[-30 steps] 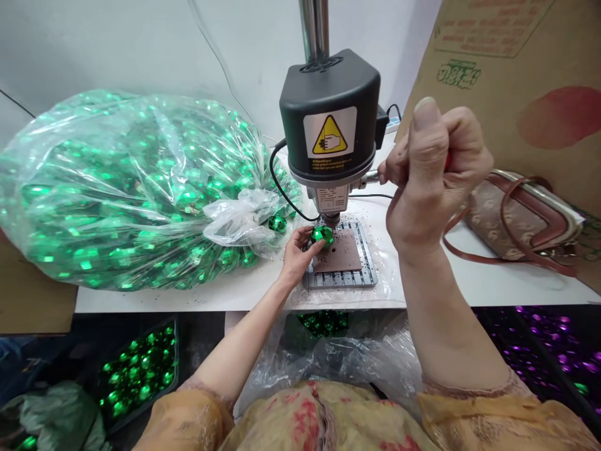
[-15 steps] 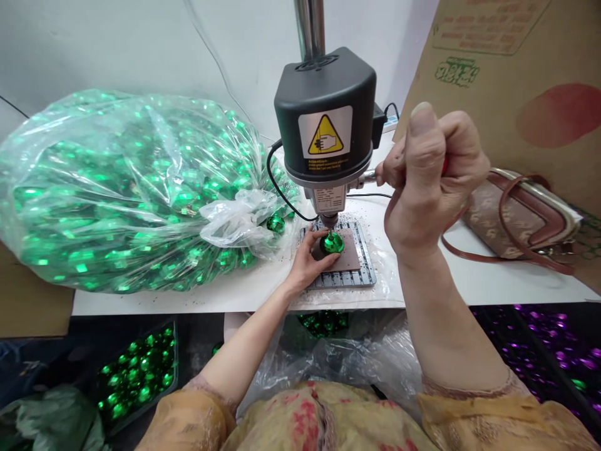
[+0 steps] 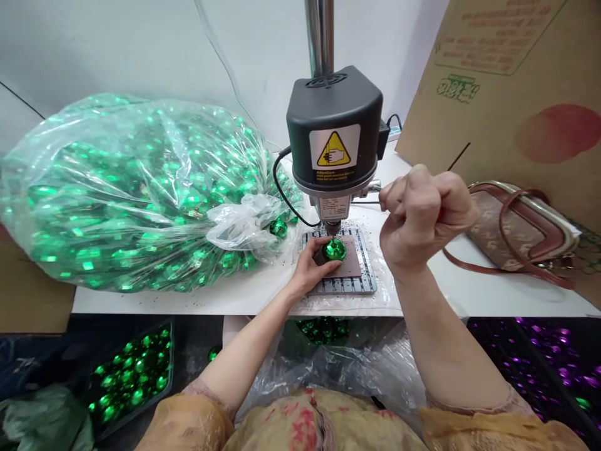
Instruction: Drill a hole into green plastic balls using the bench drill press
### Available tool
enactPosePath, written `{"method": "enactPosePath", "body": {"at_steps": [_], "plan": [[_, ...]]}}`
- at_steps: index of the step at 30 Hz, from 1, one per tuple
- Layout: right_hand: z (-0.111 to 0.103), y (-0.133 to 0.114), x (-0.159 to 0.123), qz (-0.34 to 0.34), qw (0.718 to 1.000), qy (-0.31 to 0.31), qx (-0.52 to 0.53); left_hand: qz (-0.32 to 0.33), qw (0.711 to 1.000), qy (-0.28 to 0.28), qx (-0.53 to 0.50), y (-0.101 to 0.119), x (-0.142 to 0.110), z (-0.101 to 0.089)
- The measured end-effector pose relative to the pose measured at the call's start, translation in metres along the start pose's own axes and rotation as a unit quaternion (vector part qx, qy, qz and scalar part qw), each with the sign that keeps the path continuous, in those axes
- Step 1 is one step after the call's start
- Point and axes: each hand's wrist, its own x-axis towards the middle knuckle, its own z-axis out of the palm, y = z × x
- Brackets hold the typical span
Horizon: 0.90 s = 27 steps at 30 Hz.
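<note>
Under the spindle of a black drill press (image 3: pixel 333 119), my left hand (image 3: pixel 313 265) pinches a shiny green faceted ball (image 3: pixel 335 250) between thumb and fingers. The ball rests on a brownish square board (image 3: pixel 351 268), which lies on the slotted metal base (image 3: pixel 367 282). The bit's tip meets the top of the ball; whether it has entered cannot be made out. My right hand (image 3: pixel 422 216) is a fist round the drill press's feed handle, right of the motor head. Its red knob is mostly hidden in the fingers.
A large clear bag (image 3: pixel 141 194) of green balls fills the table's left side, with one loose ball (image 3: pixel 278 228) by its knot. To the right are a handbag (image 3: pixel 521 225) and a cardboard box (image 3: pixel 498 94). Crates of green balls (image 3: pixel 131 369) and purple balls (image 3: pixel 558 351) sit below.
My left hand has brought the green ball rightward under the bit and onto the board. My right hand has pulled the handle down.
</note>
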Motion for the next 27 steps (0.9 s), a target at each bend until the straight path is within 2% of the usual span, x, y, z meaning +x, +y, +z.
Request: {"method": "enactPosePath", "body": {"at_steps": [18,27], "plan": [[-0.009,0.004,-0.014,-0.066,0.997,-0.016,0.032,-0.009,1.000,0.008,-0.023,-0.002,-0.001,0.001],[-0.019,0.014,-0.022,-0.112,0.992,-0.048,0.038,-0.004,0.999,0.009,-0.045,0.001,-0.002,0.003]]}}
